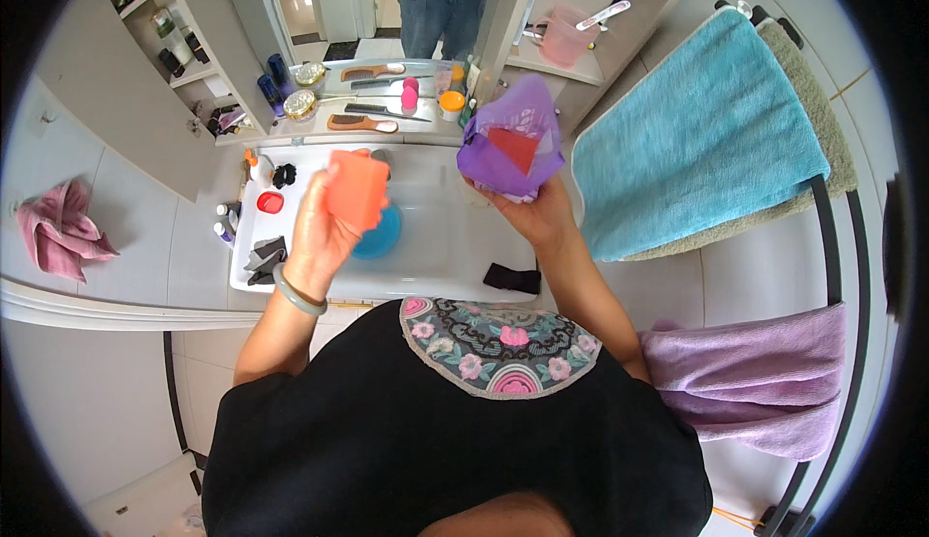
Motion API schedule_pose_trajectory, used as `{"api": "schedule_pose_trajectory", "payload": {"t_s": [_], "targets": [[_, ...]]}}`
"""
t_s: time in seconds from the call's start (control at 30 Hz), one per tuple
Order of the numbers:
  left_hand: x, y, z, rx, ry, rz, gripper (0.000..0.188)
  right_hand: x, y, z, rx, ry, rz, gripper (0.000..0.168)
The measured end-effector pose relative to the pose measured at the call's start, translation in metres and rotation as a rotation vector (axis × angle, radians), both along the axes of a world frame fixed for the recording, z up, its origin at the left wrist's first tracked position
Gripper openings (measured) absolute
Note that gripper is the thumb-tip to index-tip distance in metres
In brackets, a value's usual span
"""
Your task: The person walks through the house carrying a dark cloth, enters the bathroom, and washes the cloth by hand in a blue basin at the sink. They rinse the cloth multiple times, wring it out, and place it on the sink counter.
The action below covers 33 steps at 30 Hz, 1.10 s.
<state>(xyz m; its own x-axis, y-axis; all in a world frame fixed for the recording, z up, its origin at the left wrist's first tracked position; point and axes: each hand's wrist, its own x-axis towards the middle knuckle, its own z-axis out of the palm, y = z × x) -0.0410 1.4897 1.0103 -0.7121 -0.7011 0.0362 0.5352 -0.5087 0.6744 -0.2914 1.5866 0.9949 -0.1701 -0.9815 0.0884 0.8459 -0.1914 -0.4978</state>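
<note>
My left hand [319, 236], with a pale green bangle at its wrist, holds up an orange rectangular block [357, 190]. Whether the block is a sponge or soap, I cannot tell. My right hand [541, 214] grips a purple plastic bag [546, 112] from below. An orange-red piece [514, 149] shows in the middle of the bag. Both hands are raised over a white washbasin [457, 247]. Partly hidden behind my left hand, a round blue bowl [381, 234] sits in the basin. A black folded cloth [512, 278] lies at the basin's front right edge.
Along the basin's left rim are a red dish [270, 202], a black scrunchie [284, 175], a grey cloth [267, 257] and small bottles [223, 232]. Combs [363, 124] and jars [300, 105] line the mirror shelf. Blue [697, 130] and purple towels [755, 377] hang at right.
</note>
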Motion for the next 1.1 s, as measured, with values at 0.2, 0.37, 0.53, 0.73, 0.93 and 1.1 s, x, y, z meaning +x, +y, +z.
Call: {"api": "schedule_pose_trajectory", "payload": {"t_s": [0.2,0.37,0.53,0.73,0.93,1.1], "targets": [[0.01,-0.033,-0.017,-0.018,-0.091,-0.174,0.043,0.04,-0.047,0.045,-0.089,0.062,0.093,0.047],[0.01,-0.015,0.014,-0.082,-0.069,-0.196,0.033,0.093,-0.056,0.084,0.035,0.353,-0.138,0.037],[0.014,-0.009,0.071,-0.191,-0.118,-0.085,0.032,0.105,-0.073,0.116,0.141,0.743,0.001,0.038],[0.042,-0.038,0.092,-0.245,0.001,-0.057,0.028,0.123,-0.078,0.17,-0.412,1.337,-0.095,0.078],[0.063,-0.057,0.153,-0.347,-0.092,-0.04,0.029,0.134,-0.091,0.228,-0.545,1.426,-0.057,0.083],[0.088,-0.051,0.188,-0.382,0.036,-0.003,0.042,0.144,-0.149,0.288,-0.61,1.139,-0.102,0.076]]}}
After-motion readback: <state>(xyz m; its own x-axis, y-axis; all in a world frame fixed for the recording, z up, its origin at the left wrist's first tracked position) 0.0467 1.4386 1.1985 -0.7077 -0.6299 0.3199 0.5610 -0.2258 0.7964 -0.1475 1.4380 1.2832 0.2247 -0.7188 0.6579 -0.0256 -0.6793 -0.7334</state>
